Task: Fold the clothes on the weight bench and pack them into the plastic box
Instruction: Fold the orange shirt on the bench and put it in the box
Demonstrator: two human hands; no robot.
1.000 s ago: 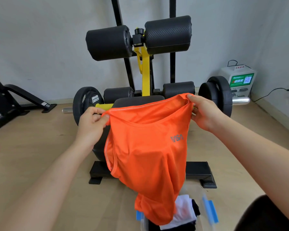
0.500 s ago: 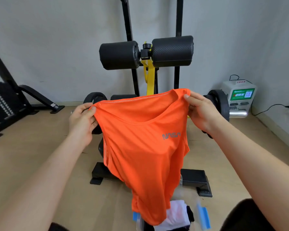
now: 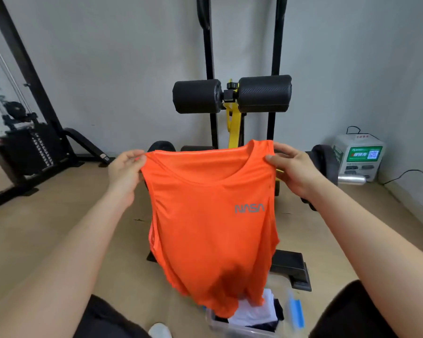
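Hanging from both hands, the orange sleeveless shirt [image 3: 210, 223] was held up in the air in front of the weight bench [image 3: 233, 128], spread out with its grey NASA lettering facing the camera. The left hand [image 3: 126, 172] pinched one shoulder of the shirt between thumb and curled fingers, and the right hand [image 3: 293, 169] gripped the other shoulder the same way. Both hands were well apart at about the same height, pulling the neckline wide. The shirt's hem dangled over the clear plastic box [image 3: 220, 325] on the wooden floor at the bottom of the view; whether it touched the contents could not be told. Inside the box lay a folded white garment [image 3: 257, 313] on darker clothes, with a blurred blue clip [image 3: 297, 311] at the box's right side. Behind the shirt rose the bench's two black foam rollers [image 3: 197, 96]. A black weight plate [image 3: 326, 162] and a white kiosk with a green screen [image 3: 358, 157] stood to the right by the wall, and a weight-stack machine [image 3: 27, 147] to the left.
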